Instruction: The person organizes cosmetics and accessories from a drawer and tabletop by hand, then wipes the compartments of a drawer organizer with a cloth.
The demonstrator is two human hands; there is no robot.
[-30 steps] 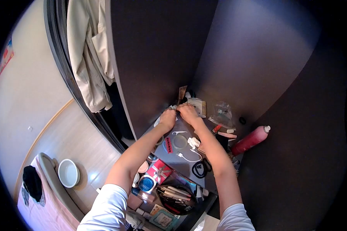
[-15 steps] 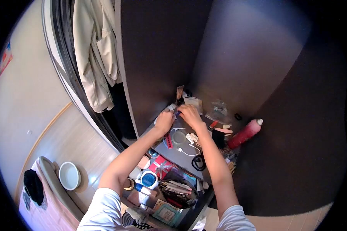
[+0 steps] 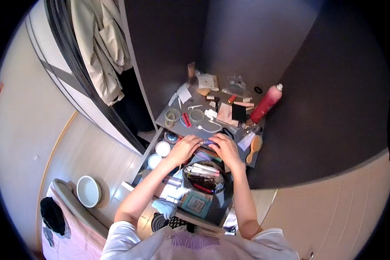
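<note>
A small blue-purple item (image 3: 208,142) spans the gap between my two hands, above the open drawer. My left hand (image 3: 187,147) is closed on its left end, and my right hand (image 3: 223,147) has its fingers closed round the right end. Below them in the drawer lies a dark pouch (image 3: 186,175) full of pens and brushes. Just beyond the hands, on the grey tabletop (image 3: 173,104), are a white cable (image 3: 210,130), a crumpled white tissue (image 3: 210,114), a round clear lid (image 3: 197,115) and a red strip (image 3: 186,119).
A pink spray bottle (image 3: 266,103) stands at the right, with a wooden hairbrush (image 3: 254,148) nearer me. At the back are a brown tube (image 3: 191,70) and a clear plastic bag (image 3: 236,86). White jars (image 3: 162,149) sit in the drawer. A white bowl (image 3: 89,191) is at lower left.
Both hands have come back from the rear of the tabletop to above the drawer, bringing the blue-purple item. The view has shifted, and more of the tabletop shows.
</note>
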